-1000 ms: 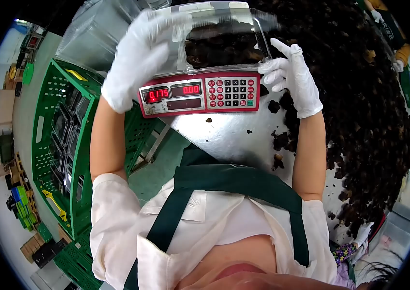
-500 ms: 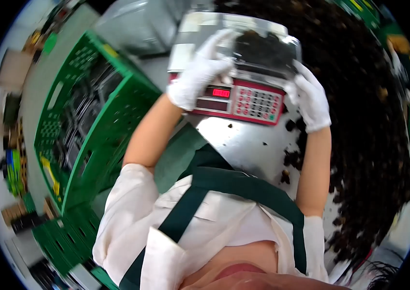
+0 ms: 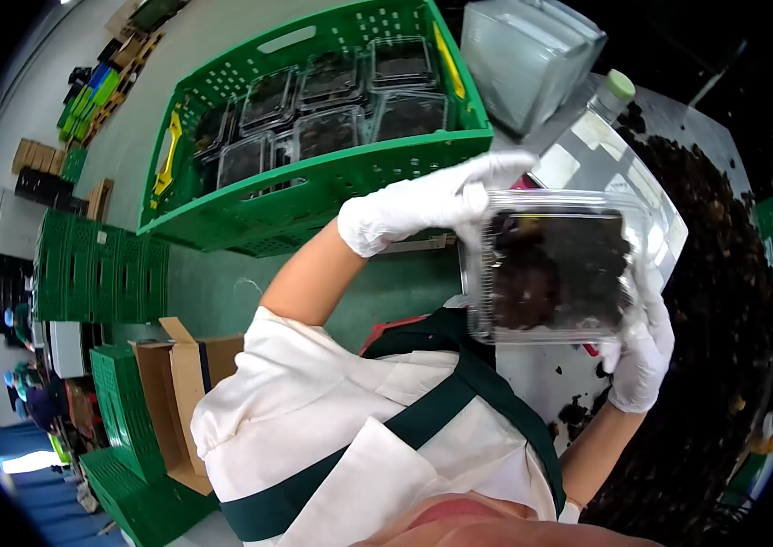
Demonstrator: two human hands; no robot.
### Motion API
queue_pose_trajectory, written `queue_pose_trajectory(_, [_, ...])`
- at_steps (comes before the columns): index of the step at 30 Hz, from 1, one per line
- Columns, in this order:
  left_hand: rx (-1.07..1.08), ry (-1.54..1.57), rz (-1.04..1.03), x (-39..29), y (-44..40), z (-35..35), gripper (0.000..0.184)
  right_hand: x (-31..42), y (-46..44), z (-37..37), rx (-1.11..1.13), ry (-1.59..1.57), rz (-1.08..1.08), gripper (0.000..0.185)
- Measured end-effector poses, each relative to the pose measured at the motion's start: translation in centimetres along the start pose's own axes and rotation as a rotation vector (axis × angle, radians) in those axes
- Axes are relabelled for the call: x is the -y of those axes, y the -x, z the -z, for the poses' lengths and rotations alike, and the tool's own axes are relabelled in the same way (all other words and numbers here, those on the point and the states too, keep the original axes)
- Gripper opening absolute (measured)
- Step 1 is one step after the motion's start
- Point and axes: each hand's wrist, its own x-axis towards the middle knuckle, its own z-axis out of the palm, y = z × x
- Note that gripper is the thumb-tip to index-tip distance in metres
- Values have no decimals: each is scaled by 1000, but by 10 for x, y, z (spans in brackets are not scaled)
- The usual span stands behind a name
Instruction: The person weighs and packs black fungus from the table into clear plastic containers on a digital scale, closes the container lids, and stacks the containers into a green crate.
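A clear plastic clamshell box (image 3: pixel 558 273), filled with dark brown pieces, is held up between my white-gloved hands. My left hand (image 3: pixel 432 199) grips its upper left corner. Along the lower right side, my right hand (image 3: pixel 643 351) has its fingers wrapped around the edge. The lid looks closed. Behind the box, the scale (image 3: pixel 655 187) is mostly hidden, its display and keys out of sight. Left of that stands a green crate (image 3: pixel 313 187) with several similar filled boxes (image 3: pixel 327 132) inside.
A stack of clear empty containers (image 3: pixel 523 68) stands beyond the crate, beside a bottle with a pale green cap (image 3: pixel 619 88). Dark loose pieces (image 3: pixel 715 319) heap on the table at right. Stacked green crates (image 3: pixel 99 269) and an open cardboard box (image 3: pixel 176 392) are at left.
Both hands were at the scale, with the box on its platform. Now the box is lifted off and held nearer my body. My view has turned left, towards the green crate.
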Motion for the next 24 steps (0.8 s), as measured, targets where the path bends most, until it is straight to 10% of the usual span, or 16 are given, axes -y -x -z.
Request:
queue_pose_trajectory(7, [-305, 84, -137, -27, 65, 36, 76, 0, -46, -68, 388, 102, -42, 73])
queue_pose_trajectory(13, [-1143, -223, -439, -76, 189, 130, 70, -9, -36, -16, 246, 182, 78, 77])
queue_pose_trajectory(19, [-1526, -337, 92, -56, 345, 257, 56, -25, -8, 30, -5, 162, -2, 66])
queue_pose_trajectory(22, [-1431, -1161, 705, -43, 342, 242, 47, -29, 5, 45, -158, 190, -95, 59])
queue_pose_trajectory(24, [-1284, -1426, 683, -27, 331, 235, 45, -34, 19, 58, -215, 204, -108, 58])
